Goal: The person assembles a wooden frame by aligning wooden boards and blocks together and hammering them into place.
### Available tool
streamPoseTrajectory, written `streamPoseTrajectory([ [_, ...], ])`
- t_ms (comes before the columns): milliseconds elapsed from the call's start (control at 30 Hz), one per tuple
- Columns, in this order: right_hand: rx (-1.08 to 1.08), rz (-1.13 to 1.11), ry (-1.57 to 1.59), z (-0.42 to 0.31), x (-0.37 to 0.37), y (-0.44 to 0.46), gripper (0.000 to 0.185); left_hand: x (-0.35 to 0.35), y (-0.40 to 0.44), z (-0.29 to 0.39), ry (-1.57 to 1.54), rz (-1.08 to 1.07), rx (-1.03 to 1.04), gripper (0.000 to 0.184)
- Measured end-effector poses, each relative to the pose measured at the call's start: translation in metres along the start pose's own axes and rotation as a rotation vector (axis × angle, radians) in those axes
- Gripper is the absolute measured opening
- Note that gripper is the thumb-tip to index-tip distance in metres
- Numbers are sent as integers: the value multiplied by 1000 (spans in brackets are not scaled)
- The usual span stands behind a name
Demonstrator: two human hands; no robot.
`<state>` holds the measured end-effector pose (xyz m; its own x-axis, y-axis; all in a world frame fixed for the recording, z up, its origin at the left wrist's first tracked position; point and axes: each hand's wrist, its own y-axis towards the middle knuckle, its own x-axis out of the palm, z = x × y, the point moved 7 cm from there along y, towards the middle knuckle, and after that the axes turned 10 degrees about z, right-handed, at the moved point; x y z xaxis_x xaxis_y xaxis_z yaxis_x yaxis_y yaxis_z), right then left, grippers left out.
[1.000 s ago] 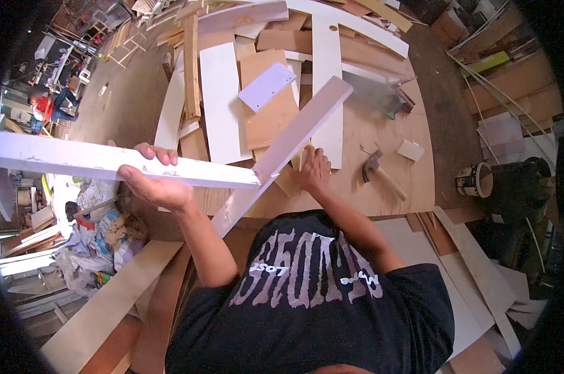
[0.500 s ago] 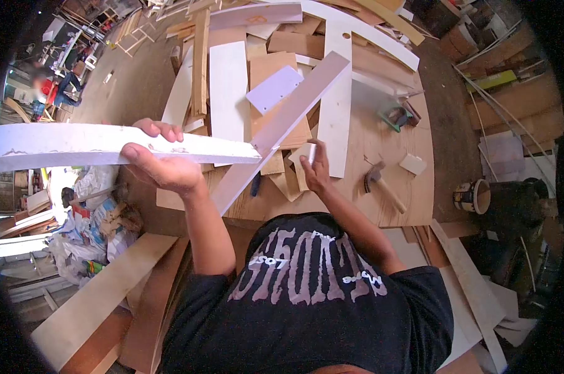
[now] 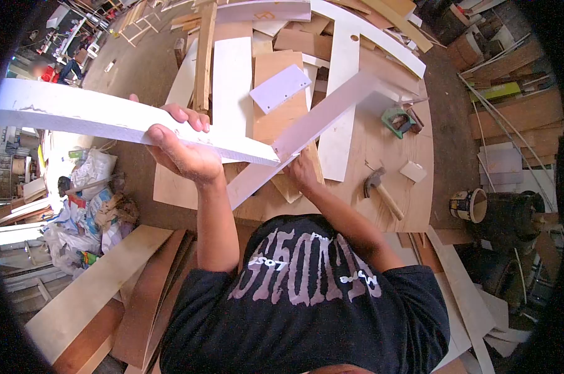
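My left hand (image 3: 188, 146) is closed round a long white board (image 3: 95, 115) with a rough, chipped edge, held up above the worktable. The tip of this board meets a second, pale greyish board (image 3: 331, 115) that crosses it at an angle; whether they are fastened I cannot tell. My right hand (image 3: 305, 173) is at the lower edge of the greyish board, close to where the two meet. Its fingers are mostly hidden there. Below and behind them lie loose wood offcuts and a small pale lilac panel with holes (image 3: 280, 89).
On the worktable (image 3: 381, 209) lie a claw hammer (image 3: 384, 194), a small white block (image 3: 412, 171) and a green tool (image 3: 396, 121). White boards (image 3: 233, 81) and offcuts cover its far side. A bucket (image 3: 477, 206) stands to the right, stuffed bags (image 3: 95, 177) to the left. Someone sits far back left.
Both boards have shifted right in view with my left hand. My right hand, earlier apart from the boards with fingers spread, has moved in to their meeting point. The view has shifted slightly.
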<state>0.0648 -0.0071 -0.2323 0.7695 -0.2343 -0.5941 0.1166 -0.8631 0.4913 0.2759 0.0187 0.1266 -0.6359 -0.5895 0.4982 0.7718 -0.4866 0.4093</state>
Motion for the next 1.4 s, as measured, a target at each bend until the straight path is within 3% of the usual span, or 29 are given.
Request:
streamPoseTrajectory([
  [133, 9, -35, 92, 7, 5, -3, 45, -3, 0, -4, -1, 4, -46, 76],
  [200, 211, -52, 361, 1, -6, 5, 41, -1, 1, -4, 5, 19, -57, 76],
  [233, 212, -53, 360, 17, 6, -3, 41, -1, 2, -4, 10, 35, -63, 76],
  [367, -17, -202, -9, 59, 52, -20, 37, -2, 7, -5, 2, 34, -58, 76],
  [433, -37, -222, -88, 51, 35, -12, 35, -3, 8, -6, -9, 8, -50, 76],
  [533, 16, -469, -175, -17, -33, 27, 42, -6, 11, -5, 1, 5, -28, 76],
  [600, 36, -375, -148, -33, -57, 40, 25, -8, 11, -6, 14, 10, -27, 77],
  [733, -116, -518, -184, -18, -29, 36, 41, -10, 11, -8, -7, -10, -37, 77],
  [833, -282, -506, -148, -24, -19, 34, 44, -8, 9, -4, -9, -22, -52, 79],
  [933, -149, -739, -183, -15, -4, 24, 50, -12, 8, -4, 5, -29, -62, 82],
  [1033, -128, -585, -104, -18, -12, 25, 48, -12, 5, 0, 16, -13, -64, 85],
  [1133, -69, -728, -188, -2, 3, 12, 49, -14, 4, -1, 6, -3, -58, 86],
  [1300, -403, -628, -356, -12, -3, 1, 43, -14, 0, 0, -1, 17, -60, 86],
  [1400, -302, -516, -207, -17, -8, 7, 46, -12, -5, -1, -19, 37, -81, 86],
])
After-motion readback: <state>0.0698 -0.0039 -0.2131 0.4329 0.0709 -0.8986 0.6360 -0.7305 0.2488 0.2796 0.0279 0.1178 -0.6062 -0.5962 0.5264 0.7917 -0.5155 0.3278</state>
